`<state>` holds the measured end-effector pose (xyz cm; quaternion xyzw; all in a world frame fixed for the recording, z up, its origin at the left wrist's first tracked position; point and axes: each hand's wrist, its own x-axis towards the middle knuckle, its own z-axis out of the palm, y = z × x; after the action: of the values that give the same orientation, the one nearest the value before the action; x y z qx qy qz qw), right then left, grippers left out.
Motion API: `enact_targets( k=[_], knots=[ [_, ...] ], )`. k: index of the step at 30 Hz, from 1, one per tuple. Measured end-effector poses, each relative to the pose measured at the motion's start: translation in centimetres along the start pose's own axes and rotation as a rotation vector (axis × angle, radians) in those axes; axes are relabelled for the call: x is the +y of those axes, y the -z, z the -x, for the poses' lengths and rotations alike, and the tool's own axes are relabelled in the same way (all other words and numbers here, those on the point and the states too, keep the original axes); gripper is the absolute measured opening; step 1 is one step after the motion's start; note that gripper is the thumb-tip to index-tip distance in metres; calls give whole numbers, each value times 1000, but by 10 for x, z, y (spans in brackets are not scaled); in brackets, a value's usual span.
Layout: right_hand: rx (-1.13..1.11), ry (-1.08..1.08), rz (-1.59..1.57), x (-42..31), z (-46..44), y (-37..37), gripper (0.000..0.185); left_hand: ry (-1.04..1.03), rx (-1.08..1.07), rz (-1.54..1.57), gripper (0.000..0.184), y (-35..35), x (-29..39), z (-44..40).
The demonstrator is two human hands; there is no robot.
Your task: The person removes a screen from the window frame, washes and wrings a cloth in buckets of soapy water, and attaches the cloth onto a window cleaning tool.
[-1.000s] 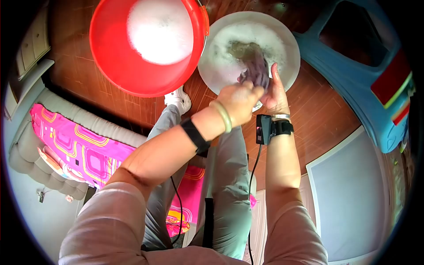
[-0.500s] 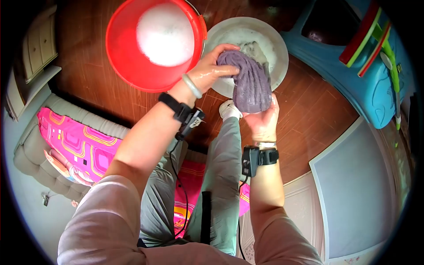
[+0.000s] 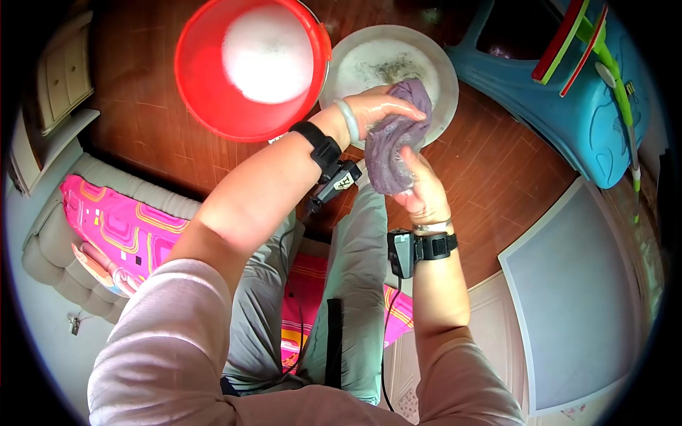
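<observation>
Holding: I've got a wet purple-grey cloth (image 3: 386, 156), bunched up, upper middle of the frame, partly over the white basin (image 3: 449, 99).
Left hand (image 3: 378, 112): fingers gripping the upper end.
Right hand (image 3: 426, 192): thumb clamped over the lower end; the other fingers are mostly hidden from my seat.
Suds (image 3: 366, 60): in the basin, with a murky grey patch.
Red bucket (image 3: 204, 89): top, left of centre, foam (image 3: 266, 57) inside.
Progress: soaking looks done; froth on the fabric makes me guess midway, soap left in it.
</observation>
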<state>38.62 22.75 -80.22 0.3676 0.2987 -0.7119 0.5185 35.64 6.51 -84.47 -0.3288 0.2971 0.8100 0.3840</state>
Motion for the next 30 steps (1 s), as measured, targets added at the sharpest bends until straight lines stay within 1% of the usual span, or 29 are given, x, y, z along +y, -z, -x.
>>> enact_targets(
  k=[3, 4, 7, 10, 13, 14, 17, 18, 21, 22, 23, 25, 26, 29, 30],
  knots=[
    [-38, -39, 373, -15, -4, -8, 50, 48, 46, -133, 43, 4, -1, -10],
    [7, -6, 508, -18, -7, -13, 50, 62, 78, -179, 45, 6, -4, -16],
    [18, 55, 647, -13, -20, -9, 48, 1, 209, -472, 54, 9, -13, -27],
    [168, 36, 796, -6, -35, -2, 47, -58, 439, -922, 57, 5, -18, -39],
    [448, -5, 1452, -9, -48, -17, 49, -155, 601, -1101, 55, 3, -33, -53],
    [503, -15, 1561, -1, -60, -7, 54, -81, 648, -1091, 54, 5, -38, -57],
    [470, 14, 1501, 5, -75, 4, 58, -29, 751, -1045, 61, 7, -49, -60],
    [471, 69, 1493, 17, -83, 27, 50, 45, 688, -1039, 73, 11, -45, -61],
    [203, -2, 544, 3, -45, -2, 45, 218, 336, -808, 83, 26, -18, -40],
    [135, -70, 365, 5, -42, 2, 45, 164, 94, -388, 87, 38, -19, -35],
    [146, -94, 244, 5, -34, 3, 47, 177, -63, -226, 75, 50, -17, -32],
    [162, -142, 0, 3, -10, -12, 51, 153, -108, -161, 63, 52, 0, -8],
    [64, -159, -96, 4, -3, -18, 60, 102, -104, -132, 55, 56, -4, -3],
    [-342, -253, -603, 16, -2, -20, 65, -148, -250, 262, 59, 54, -35, -4],
    [-384, -259, -720, 19, 0, -27, 71, -223, -272, 339, 61, 40, -35, 2]
  ],
)
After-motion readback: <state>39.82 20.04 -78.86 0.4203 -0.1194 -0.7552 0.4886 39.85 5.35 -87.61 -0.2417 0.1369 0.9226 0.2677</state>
